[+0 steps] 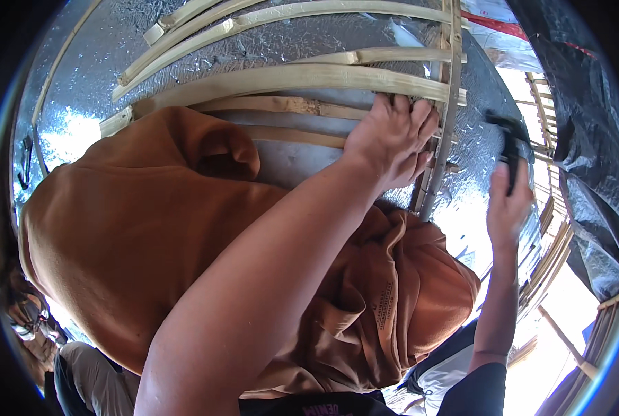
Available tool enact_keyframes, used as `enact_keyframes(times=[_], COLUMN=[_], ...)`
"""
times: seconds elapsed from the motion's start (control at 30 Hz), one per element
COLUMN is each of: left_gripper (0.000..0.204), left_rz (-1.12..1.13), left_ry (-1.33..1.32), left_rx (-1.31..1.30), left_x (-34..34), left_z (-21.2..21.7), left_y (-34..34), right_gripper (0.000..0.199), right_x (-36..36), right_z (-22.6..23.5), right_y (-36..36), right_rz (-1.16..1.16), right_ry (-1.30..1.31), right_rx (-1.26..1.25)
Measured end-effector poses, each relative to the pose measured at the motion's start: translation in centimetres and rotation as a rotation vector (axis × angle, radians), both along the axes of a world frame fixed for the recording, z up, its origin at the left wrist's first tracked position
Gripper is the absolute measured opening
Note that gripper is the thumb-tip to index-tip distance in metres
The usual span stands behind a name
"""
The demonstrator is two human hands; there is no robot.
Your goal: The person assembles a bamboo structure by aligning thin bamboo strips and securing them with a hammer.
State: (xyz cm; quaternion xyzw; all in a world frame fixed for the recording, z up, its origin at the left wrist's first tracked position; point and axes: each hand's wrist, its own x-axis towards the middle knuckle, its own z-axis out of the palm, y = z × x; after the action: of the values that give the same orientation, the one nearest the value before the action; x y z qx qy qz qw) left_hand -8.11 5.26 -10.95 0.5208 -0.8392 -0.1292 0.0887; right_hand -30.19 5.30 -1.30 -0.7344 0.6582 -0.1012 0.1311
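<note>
My left hand point(392, 139) reaches across to a row of split bamboo slats. Its fingers are curled over a slat point(337, 111) close to where it meets an upright bamboo strip point(451, 90). The fingertips are partly hidden. At the right, my right hand point(510, 197) grips a black hammer point(509, 142), blurred by motion, with its head raised and apart from the bamboo. A wide, pale slat point(275, 80) runs just above my left hand.
A person in a brown hooded top point(136, 229) bends low beneath my left arm, hiding part of the slats. Shiny silver sheeting point(281, 45) lies behind the bamboo. Black plastic sheeting point(586, 159) hangs at the right, beside more bamboo poles point(548, 249).
</note>
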Motion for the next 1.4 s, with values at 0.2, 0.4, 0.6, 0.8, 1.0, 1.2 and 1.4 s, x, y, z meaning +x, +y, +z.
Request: enact_keyframes(times=[0.2,0.4,0.6,0.8,1.0,1.2,1.4], left_gripper=[0.052,0.055,0.071,0.069,0.042,0.031,0.016], left_rz=[-0.025,-0.084,-0.130,-0.191,-0.193,-0.147,-0.050], left_ry=[-0.049,-0.034,0.002,0.027,0.023,0.148,0.475], left_rx=[-0.057,0.040,0.017,0.119,0.054,-0.010,-0.012], left_x=[-0.2,0.1,0.4,0.5,0.7,1.9,5.8], left_z=[0.3,1.7,2.4,5.1,6.7,11.9,16.7], left_y=[0.0,-0.3,0.0,-0.6,-1.0,-1.8,-4.8], right_gripper=[0.033,0.023,0.029,0.029,0.032,0.031,0.030], right_x=[0.5,1.7,0.3,-4.6,-4.5,-4.8,-5.4], right_z=[0.8,2.8,1.7,-1.1,-0.6,-0.8,-1.8], right_y=[-1.3,0.8,4.9,4.0,3.5,3.1,2.8], right_rz=[0.153,-0.288,-0.592,-0.769,-0.781,-0.745,-0.738], right_ry=[0.088,-0.690,-0.904,-1.040,-1.087,-1.089,-1.045], right_rx=[0.344,-0.037,-0.064,-0.155,-0.239,-0.266,-0.283])
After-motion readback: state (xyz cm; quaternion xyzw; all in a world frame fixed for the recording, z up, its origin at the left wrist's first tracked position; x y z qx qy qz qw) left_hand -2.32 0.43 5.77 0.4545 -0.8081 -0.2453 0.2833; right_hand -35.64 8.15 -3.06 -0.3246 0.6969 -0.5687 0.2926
